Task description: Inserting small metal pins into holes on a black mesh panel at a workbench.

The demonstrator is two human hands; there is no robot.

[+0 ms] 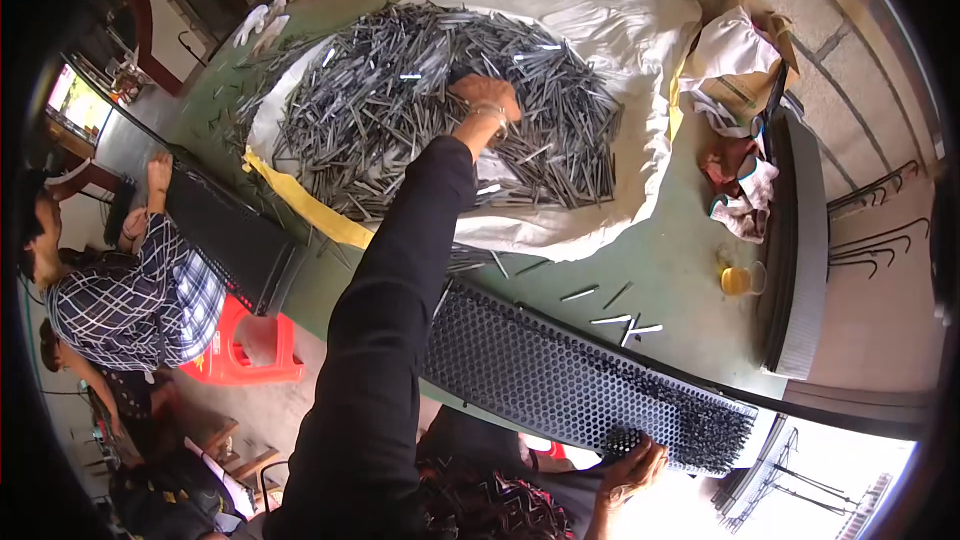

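1. The left hand (487, 98) reaches into dark strips (365, 105) heaped on white cloth (625, 30); its fingertips are buried, so their grip cannot be told.
2. The right hand (634, 470) touches the near edge of a perforated board (530, 355); whether its fingers clench is unclear.
3. Ideally, steady the board; pick parallel strips.

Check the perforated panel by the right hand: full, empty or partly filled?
Partly filled: dark pieces crowd the right end of the perforated panel, while rows of bare holes show across its middle and left.
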